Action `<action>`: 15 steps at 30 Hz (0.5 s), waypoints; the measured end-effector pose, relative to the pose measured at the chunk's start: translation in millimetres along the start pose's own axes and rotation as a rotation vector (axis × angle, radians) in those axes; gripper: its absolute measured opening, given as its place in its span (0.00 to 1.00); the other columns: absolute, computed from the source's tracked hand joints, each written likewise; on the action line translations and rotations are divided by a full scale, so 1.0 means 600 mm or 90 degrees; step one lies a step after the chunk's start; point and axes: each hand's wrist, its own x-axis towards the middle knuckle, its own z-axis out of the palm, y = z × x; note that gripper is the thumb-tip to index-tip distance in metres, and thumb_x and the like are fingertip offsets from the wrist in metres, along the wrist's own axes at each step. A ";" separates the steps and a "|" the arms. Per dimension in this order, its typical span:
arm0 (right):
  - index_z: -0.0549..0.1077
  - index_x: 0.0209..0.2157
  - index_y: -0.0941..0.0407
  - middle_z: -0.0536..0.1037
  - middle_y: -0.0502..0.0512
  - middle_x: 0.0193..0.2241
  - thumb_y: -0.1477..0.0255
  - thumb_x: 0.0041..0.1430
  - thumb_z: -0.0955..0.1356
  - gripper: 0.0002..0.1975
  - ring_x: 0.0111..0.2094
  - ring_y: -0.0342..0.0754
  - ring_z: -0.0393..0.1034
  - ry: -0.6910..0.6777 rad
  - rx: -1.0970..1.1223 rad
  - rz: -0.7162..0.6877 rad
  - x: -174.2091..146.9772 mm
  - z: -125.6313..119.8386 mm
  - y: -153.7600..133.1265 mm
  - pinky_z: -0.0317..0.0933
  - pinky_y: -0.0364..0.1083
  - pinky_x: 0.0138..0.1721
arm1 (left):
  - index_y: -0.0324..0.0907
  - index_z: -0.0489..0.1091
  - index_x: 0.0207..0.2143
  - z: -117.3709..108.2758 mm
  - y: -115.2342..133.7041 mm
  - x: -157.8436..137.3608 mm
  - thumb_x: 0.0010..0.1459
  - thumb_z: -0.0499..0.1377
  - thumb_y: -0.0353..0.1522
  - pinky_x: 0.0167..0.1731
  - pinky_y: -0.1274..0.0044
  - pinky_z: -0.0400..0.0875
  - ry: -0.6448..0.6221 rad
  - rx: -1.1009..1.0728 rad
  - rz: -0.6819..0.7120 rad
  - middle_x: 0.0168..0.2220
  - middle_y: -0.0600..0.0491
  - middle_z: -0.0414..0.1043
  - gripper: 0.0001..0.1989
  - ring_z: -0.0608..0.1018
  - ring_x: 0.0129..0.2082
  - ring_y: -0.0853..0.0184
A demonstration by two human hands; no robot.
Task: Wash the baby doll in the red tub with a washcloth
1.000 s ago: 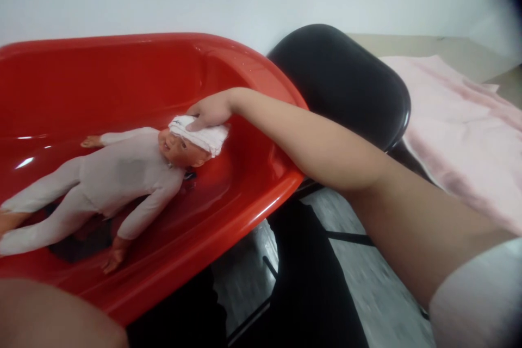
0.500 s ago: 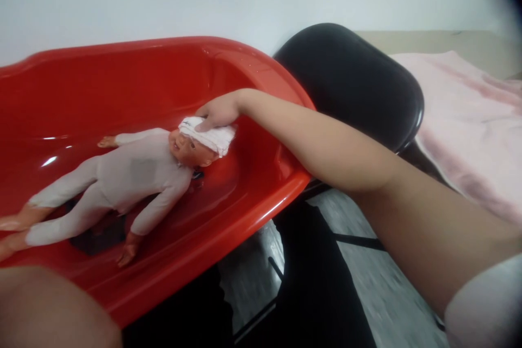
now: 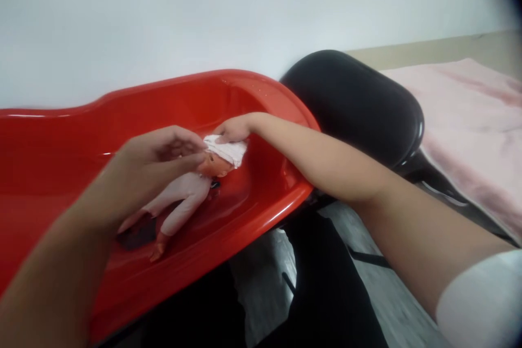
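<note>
At near left, left hand (image 3: 163, 160) half open, with thumb and fingers parted before the doll (image 3: 193, 190) and with nothing seen between them. Beyond, right hand (image 3: 235, 129) on the white cloth (image 3: 228, 149) around the doll's head, with thumb over the front and fingers hidden; impossible to tell how tightly closed. Beneath both, in the red tub (image 3: 171, 104), doll face up. Apparently at a stage of steadying the cloth, calling next for a light left pinch at its front edge. Farther off, black seat (image 3: 354, 109) and pink cloth (image 3: 468, 114).
</note>
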 end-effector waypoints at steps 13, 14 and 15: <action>0.69 0.53 0.59 0.73 0.59 0.53 0.84 0.47 0.66 0.29 0.51 0.49 0.70 0.123 0.113 -0.079 0.006 0.001 -0.003 0.64 0.44 0.50 | 0.42 0.65 0.57 0.098 -0.107 0.070 0.52 0.51 0.24 0.58 0.68 0.61 0.010 0.186 0.223 0.59 0.47 0.62 0.29 0.66 0.57 0.60; 0.68 0.54 0.60 0.72 0.61 0.54 0.85 0.47 0.66 0.30 0.52 0.49 0.69 0.126 0.155 -0.088 0.007 0.002 -0.005 0.63 0.44 0.52 | 0.42 0.65 0.57 0.102 -0.112 0.070 0.51 0.51 0.23 0.58 0.68 0.61 0.011 0.199 0.248 0.59 0.47 0.63 0.29 0.66 0.57 0.60; 0.67 0.55 0.61 0.72 0.62 0.55 0.87 0.47 0.65 0.30 0.53 0.48 0.69 0.124 0.202 -0.098 0.008 0.002 -0.007 0.63 0.44 0.53 | 0.42 0.66 0.56 0.105 -0.117 0.070 0.51 0.52 0.23 0.58 0.69 0.61 0.015 0.213 0.273 0.59 0.47 0.64 0.28 0.66 0.57 0.60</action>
